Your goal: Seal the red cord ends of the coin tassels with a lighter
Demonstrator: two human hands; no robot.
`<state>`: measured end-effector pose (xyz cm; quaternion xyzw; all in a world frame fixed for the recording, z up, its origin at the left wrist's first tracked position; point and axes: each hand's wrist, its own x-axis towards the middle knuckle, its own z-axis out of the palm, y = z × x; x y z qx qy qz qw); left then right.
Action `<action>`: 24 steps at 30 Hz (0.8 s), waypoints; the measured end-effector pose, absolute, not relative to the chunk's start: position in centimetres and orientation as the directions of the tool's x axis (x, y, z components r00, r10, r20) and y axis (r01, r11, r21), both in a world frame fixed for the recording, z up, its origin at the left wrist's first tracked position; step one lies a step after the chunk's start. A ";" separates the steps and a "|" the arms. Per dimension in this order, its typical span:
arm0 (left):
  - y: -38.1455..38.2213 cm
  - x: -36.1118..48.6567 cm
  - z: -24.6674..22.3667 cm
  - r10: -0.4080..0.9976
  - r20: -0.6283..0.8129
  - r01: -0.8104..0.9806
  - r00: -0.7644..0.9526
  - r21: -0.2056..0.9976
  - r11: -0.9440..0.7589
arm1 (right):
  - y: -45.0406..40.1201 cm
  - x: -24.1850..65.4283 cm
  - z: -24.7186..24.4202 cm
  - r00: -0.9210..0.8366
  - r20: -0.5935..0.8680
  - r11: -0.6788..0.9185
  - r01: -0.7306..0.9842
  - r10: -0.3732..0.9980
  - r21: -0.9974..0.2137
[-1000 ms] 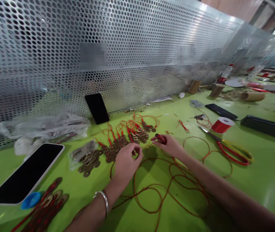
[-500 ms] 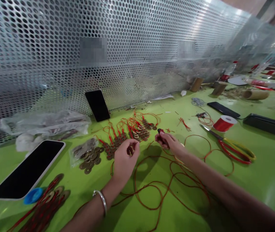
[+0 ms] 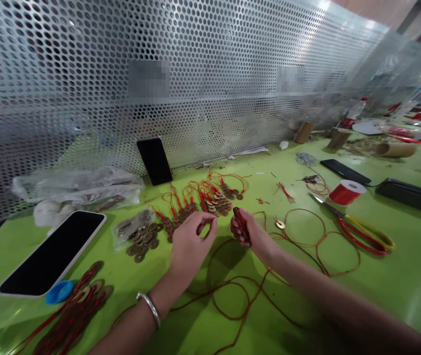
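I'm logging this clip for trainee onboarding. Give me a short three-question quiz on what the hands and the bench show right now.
1. True or false: the right hand grips a small red lighter.
2. What lies nearest the left hand? A) scissors B) strung coins C) red thread spool
3. Fill in: the scissors have red and ____ handles.

Key:
1. True; the lighter sticks up from the closed fist.
2. B; the strung coins lie just beyond the fingertips, on the green table.
3. Yellow.

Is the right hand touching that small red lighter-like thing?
Touching. The head view shows the right hand wrapped around the red lighter-like thing, its top poking above the fingers.
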<state>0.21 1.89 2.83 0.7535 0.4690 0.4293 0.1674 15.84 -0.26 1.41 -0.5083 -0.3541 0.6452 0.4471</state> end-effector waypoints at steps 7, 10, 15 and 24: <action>0.3 -2.1 3.5 0.861 0.487 0.613 0.143 0.640 -0.464 | -0.4 15.8 0.6 -0.065 -0.330 -0.335 -0.116 0.942 -0.935; 0.1 -2.6 3.4 0.870 0.471 0.623 0.143 0.640 -0.449 | -0.6 15.5 0.6 -0.058 -0.334 -0.338 -0.083 0.941 -0.938; 0.2 -2.1 3.4 0.876 0.458 0.588 0.150 0.671 -0.451 | -0.8 15.1 0.7 -0.045 -0.359 -0.361 -0.040 0.932 -0.932; 0.3 -2.0 2.9 0.878 0.451 0.581 0.164 0.675 -0.455 | -0.8 15.2 0.9 -0.056 -0.392 -0.394 -0.015 0.918 -0.919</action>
